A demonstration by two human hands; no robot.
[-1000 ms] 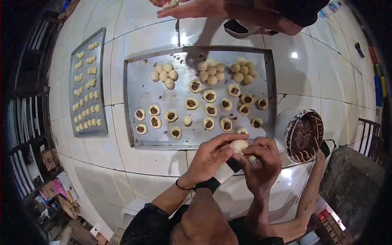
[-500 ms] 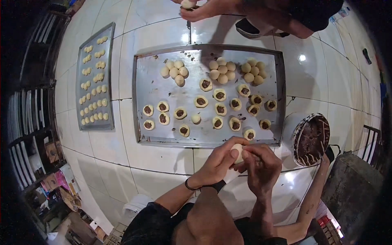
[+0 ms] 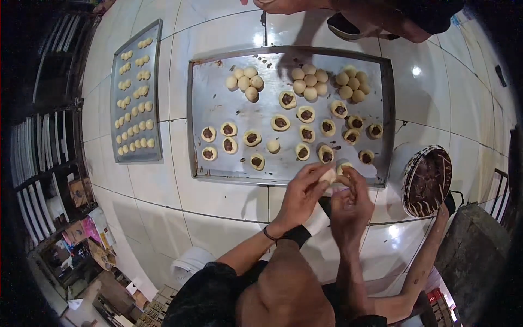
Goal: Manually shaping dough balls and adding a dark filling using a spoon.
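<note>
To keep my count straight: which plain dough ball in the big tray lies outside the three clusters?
The lone ball amid the dark-filled rounds; the other plain balls lie grouped toward the far edge of the big tray.

Bare left hand (image 3: 301, 195) and bare right hand (image 3: 352, 204) close together
Fingers (image 3: 310, 171) bent; left wrist (image 3: 277, 228) dark-banded, right forearm (image 3: 350, 267) near upright.

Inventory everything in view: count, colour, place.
Large tray: one, silver, centre
Smaller tray: one, silver, left
Small dough pieces: many, pale, smaller tray
Dough balls: three clusters plus one, pale, large tray
Filled dough rounds: about nineteen, pale, brown-centred, large tray
Tub: one, brown inside, right
Bucket: one, white, lower left
Floor tiles: many, white, around
Racks: several, dark, left
Co-worker's arm: one, dark-sleeved, top edge
Held dough: one, pale, left hand
Left hand: one, bare, centre
Right hand: one, bare, beside left
</note>
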